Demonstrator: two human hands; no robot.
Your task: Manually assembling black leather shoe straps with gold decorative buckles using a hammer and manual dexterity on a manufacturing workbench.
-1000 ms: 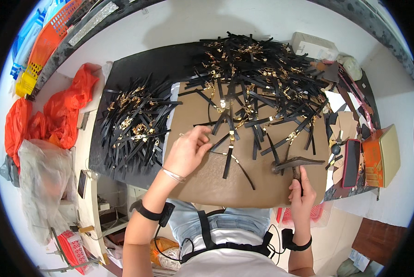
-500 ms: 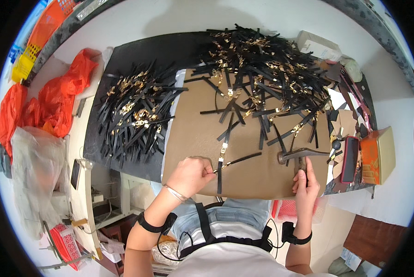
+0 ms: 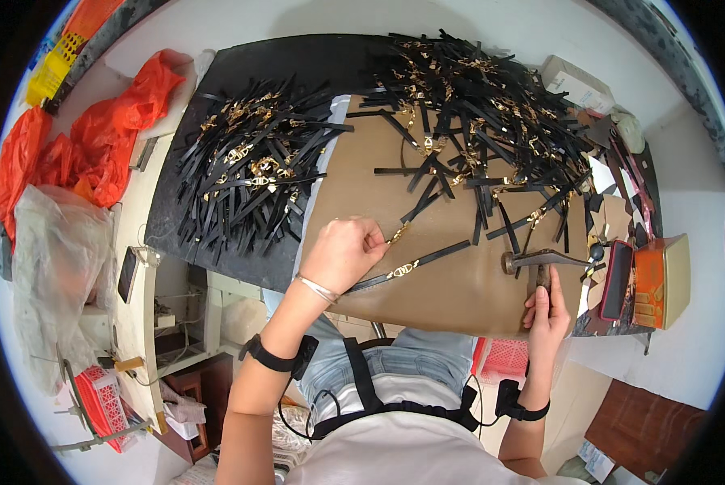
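My left hand (image 3: pixel 344 252) is closed, thumb and fingertips pinched at the gold-coloured fitting of a thin black strap (image 3: pixel 419 208) that slants up and away from them. Just below the fingers, another black strap with a gold clasp (image 3: pixel 404 269) lies across the brown work mat (image 3: pixel 451 299); its left end passes under my hand. My right hand (image 3: pixel 548 311) is wrapped round the short handle of a hammer (image 3: pixel 550 259), whose dark metal head points sideways above the mat's right side.
Heaps of black straps with gold fittings cover the table's left side (image 3: pixel 241 174) and far right (image 3: pixel 484 113). At the right edge are leather scraps (image 3: pixel 615 214), a dark red-edged case (image 3: pixel 616 279) and an orange box (image 3: pixel 660 283). Red plastic bags (image 3: pixel 107 149) hang at left.
My left hand has moved away from the mat's near edge. The lower strap lies at a different slant. My right hand still holds the hammer, and the whole view has shifted slightly.
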